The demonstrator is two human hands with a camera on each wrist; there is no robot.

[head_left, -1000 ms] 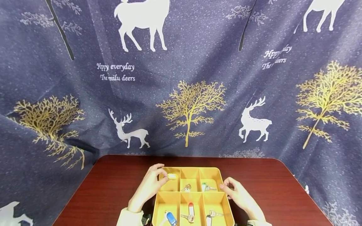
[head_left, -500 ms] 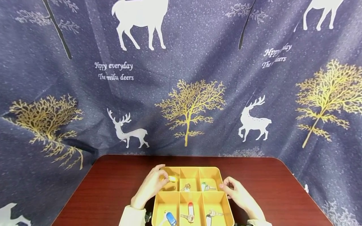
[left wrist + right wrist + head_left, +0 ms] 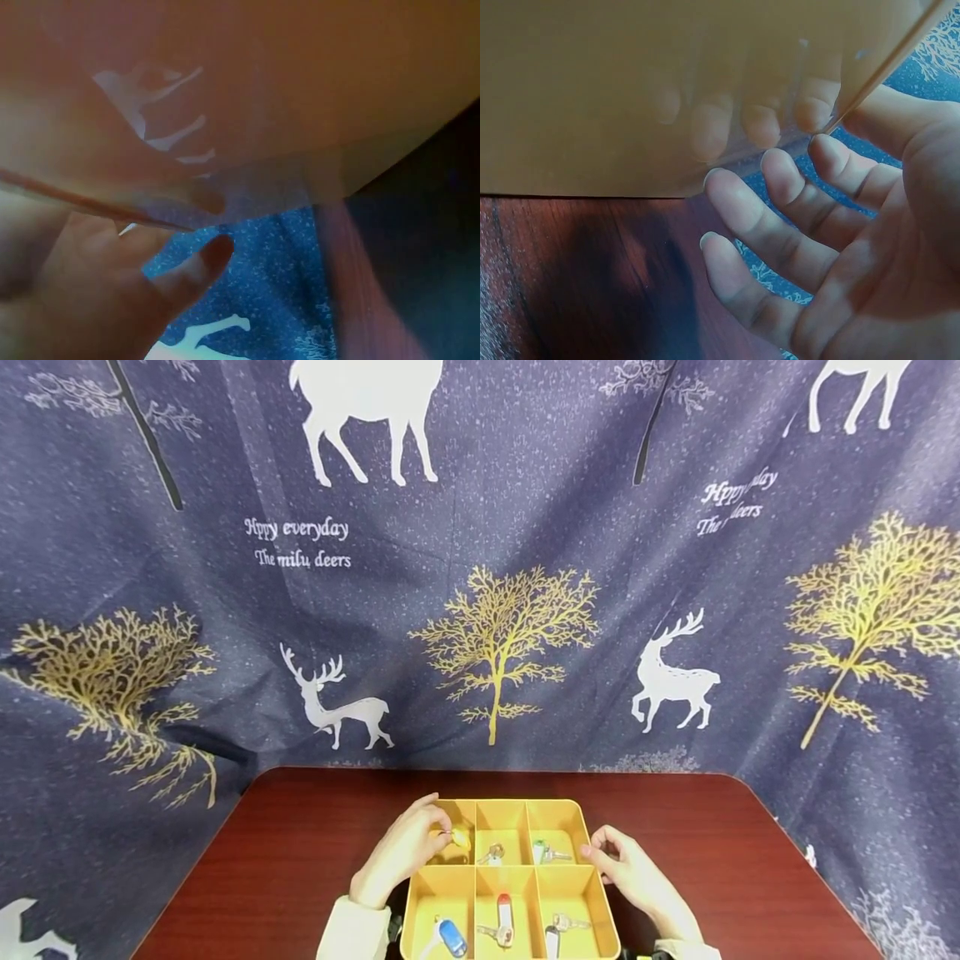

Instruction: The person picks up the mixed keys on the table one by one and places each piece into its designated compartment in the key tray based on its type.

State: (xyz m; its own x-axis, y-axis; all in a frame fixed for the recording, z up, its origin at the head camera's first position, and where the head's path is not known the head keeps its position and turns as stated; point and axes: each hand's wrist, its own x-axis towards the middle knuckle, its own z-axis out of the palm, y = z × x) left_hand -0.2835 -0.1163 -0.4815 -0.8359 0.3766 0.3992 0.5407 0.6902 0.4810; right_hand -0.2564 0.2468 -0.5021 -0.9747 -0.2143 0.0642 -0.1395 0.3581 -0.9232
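Note:
A yellow divided tray [image 3: 476, 893] lies on the table. Over its back left compartment, my left hand [image 3: 405, 853] pinches a yellow key tag [image 3: 460, 838] between thumb and forefinger. The left wrist view has that hand [image 3: 97, 300] partly hidden behind the tray's wall [image 3: 315, 82]. At the right side, my right hand [image 3: 633, 875] grips the tray's rim, thumb inside. In the right wrist view, the other fingers [image 3: 735, 202] are bent along the outer wall [image 3: 592, 97]. A key with a green tag [image 3: 538, 850] lies in the compartment beside it.
Other compartments hold keys with a blue tag [image 3: 452, 937], a red tag [image 3: 505, 908], a black-and-white tag [image 3: 552, 941] and a whitish tag [image 3: 494, 857]. Around the tray is the red-brown table [image 3: 315, 860]. A dark blue deer-print cloth [image 3: 450, 527] hangs behind.
My left hand has shifted slightly right with the yellow key tag, which now hangs more steeply in the back left compartment. My right hand keeps its grip on the tray.

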